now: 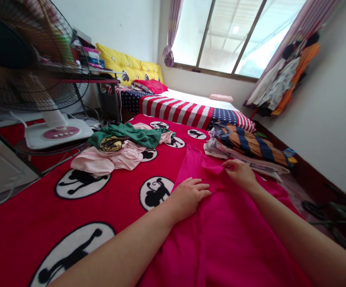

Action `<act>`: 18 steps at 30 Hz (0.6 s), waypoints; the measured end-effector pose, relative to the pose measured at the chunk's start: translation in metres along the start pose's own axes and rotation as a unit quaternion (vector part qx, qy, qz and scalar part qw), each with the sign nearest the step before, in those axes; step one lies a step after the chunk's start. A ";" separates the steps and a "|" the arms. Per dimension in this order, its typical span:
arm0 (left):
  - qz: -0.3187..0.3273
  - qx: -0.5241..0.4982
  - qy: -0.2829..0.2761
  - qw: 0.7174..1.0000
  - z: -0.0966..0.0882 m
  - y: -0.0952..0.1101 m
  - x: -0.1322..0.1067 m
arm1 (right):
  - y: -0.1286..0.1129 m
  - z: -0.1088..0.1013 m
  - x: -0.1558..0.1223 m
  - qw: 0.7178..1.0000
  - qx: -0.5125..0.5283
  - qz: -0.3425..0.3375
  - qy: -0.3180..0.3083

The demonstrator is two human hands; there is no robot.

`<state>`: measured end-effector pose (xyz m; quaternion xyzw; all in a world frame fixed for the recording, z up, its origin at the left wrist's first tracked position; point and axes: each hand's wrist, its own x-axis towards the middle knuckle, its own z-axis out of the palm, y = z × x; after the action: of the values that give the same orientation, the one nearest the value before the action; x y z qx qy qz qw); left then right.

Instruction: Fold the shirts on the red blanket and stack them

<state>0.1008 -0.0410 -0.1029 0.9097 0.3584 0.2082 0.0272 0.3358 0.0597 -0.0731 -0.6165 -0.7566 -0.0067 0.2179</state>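
Observation:
A bright pink garment lies spread over the red blanket in front of me; I cannot make out its exact kind. My left hand rests on its left part, fingers stretched out and pressing the cloth flat. Farther to the right, my right hand pinches a bit of the pink fabric between thumb and fingers and lifts it slightly. Just beyond that hand sits a stack of folded clothes, with an orange and dark striped piece on top.
The red blanket has white ovals with black figures. Loose green and pale pink clothes lie at the left. A fan stands on a stool at the left edge. Behind are a flag-patterned bed, a window and hanging clothes.

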 end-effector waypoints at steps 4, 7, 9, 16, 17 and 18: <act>-0.002 -0.007 0.001 1.000 -0.001 0.000 0.000 | 0.009 0.001 0.007 0.997 -0.016 0.027 0.070; -0.009 -0.014 -0.004 1.000 -0.003 0.001 0.000 | 0.012 0.008 0.010 0.995 -0.031 0.062 0.066; -0.011 -0.017 -0.010 1.000 -0.005 0.001 0.000 | 0.013 0.015 0.011 0.994 -0.041 0.091 0.041; -0.018 -0.020 -0.017 0.999 -0.009 0.003 0.001 | 0.005 0.011 0.004 0.990 -0.029 0.128 0.059; -0.018 -0.021 -0.016 0.999 -0.009 0.003 0.001 | 0.000 0.007 -0.001 0.989 -0.021 0.128 0.072; -0.018 -0.022 -0.014 0.999 -0.009 0.004 0.001 | -0.005 0.002 -0.008 0.989 -0.011 0.124 0.074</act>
<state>0.1000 -0.0441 -0.0942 0.9050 0.3698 0.2027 0.0565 0.3315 0.0516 -0.0761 -0.7059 -0.6560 -0.0334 0.2652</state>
